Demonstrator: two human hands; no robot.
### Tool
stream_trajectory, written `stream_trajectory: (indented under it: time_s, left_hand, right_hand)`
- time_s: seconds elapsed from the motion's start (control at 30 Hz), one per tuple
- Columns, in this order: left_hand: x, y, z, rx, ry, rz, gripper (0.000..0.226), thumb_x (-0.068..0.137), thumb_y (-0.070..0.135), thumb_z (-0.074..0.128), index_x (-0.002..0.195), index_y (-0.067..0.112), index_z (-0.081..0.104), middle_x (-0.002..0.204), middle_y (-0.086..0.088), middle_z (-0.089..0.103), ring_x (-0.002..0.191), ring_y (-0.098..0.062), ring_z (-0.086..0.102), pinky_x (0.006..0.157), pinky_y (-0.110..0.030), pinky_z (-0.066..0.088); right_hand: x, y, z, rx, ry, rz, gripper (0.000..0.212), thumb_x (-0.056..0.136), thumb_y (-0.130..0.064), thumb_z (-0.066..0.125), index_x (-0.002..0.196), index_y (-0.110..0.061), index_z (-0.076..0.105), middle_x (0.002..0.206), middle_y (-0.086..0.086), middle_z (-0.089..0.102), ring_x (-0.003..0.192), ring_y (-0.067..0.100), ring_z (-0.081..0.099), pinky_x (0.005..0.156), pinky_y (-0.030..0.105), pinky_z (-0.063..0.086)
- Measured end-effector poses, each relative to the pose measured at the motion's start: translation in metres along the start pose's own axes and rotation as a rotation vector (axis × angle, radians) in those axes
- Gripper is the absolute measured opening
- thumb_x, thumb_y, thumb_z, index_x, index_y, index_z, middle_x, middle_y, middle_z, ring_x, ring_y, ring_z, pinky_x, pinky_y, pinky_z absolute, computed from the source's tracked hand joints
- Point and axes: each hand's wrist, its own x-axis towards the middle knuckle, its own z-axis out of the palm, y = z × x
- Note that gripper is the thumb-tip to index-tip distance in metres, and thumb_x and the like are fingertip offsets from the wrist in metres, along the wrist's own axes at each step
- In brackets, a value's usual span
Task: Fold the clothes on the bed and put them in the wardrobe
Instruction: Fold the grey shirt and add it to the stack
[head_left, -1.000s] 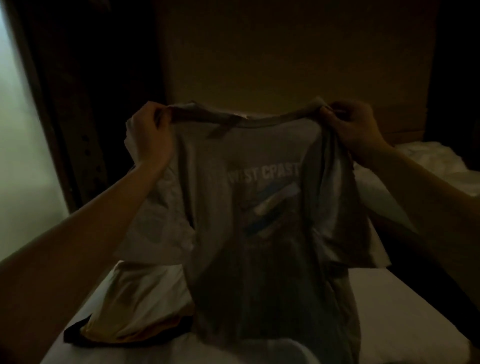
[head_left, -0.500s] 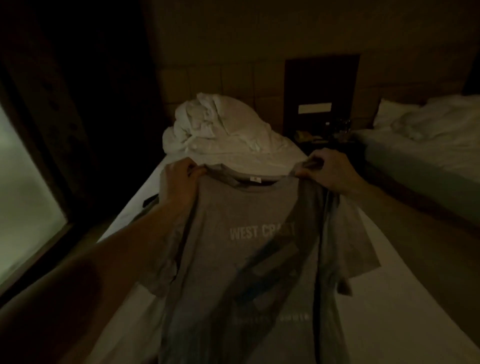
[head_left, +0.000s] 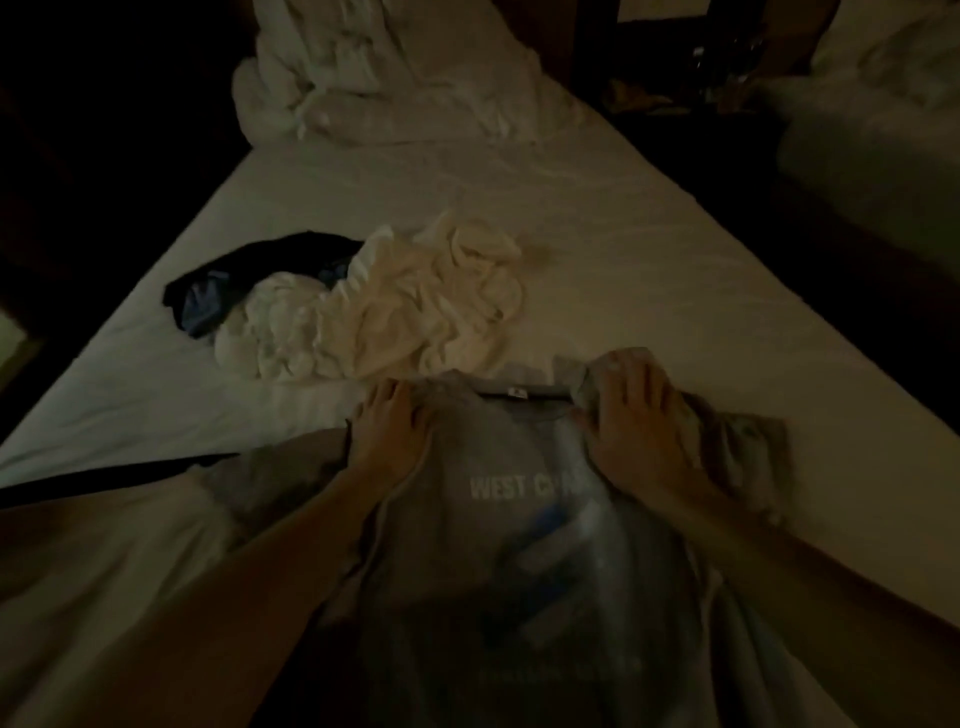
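A grey T-shirt (head_left: 519, 561) with white "WEST" lettering lies front up on the near part of the white bed (head_left: 649, 270). My left hand (head_left: 389, 436) grips its left shoulder by the collar. My right hand (head_left: 631, 431) grips the right shoulder, with bunched fabric under the fingers. Both hands rest low on the mattress. Just beyond the collar lies a crumpled cream garment (head_left: 415, 312), with a white one (head_left: 275, 332) and a dark blue one (head_left: 249, 280) to its left.
A heap of white bedding (head_left: 363, 67) fills the head of the bed. A second bed (head_left: 872, 119) stands at the right across a dark gap, with a nightstand (head_left: 691, 73) between them. The left side drops into darkness.
The T-shirt, held up in the air before, has come down onto the bed. Both hands moved down with it, and my view has tilted downward to the mattress.
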Motion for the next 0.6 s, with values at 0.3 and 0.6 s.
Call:
stream_trajectory:
  time_s: [0.3, 0.6]
  left_hand:
    - [-0.044, -0.006, -0.084, 0.710, -0.197, -0.184, 0.067, 0.092, 0.066, 0.027, 0.137, 0.018, 0.044, 0.147, -0.009, 0.037, 0.138, -0.031, 0.029, 0.116, -0.050, 0.012]
    - [-0.086, -0.043, -0.129, 0.371, -0.096, -0.263, 0.033, 0.095, 0.045, 0.047, 0.104, 0.016, 0.059, 0.106, -0.010, 0.061, 0.112, -0.033, 0.053, 0.094, -0.041, 0.039]
  right_hand:
    - [-0.032, -0.001, -0.020, 0.058, -0.564, -0.073, 0.060, 0.103, -0.051, 0.020, 0.152, -0.018, 0.027, 0.161, 0.001, 0.018, 0.146, 0.023, 0.021, 0.120, 0.041, 0.017]
    - [-0.047, 0.071, -0.056, 0.270, -0.114, 0.470, 0.050, 0.097, -0.028, 0.048, 0.142, -0.005, 0.040, 0.147, 0.019, 0.037, 0.134, 0.039, 0.035, 0.108, 0.048, 0.034]
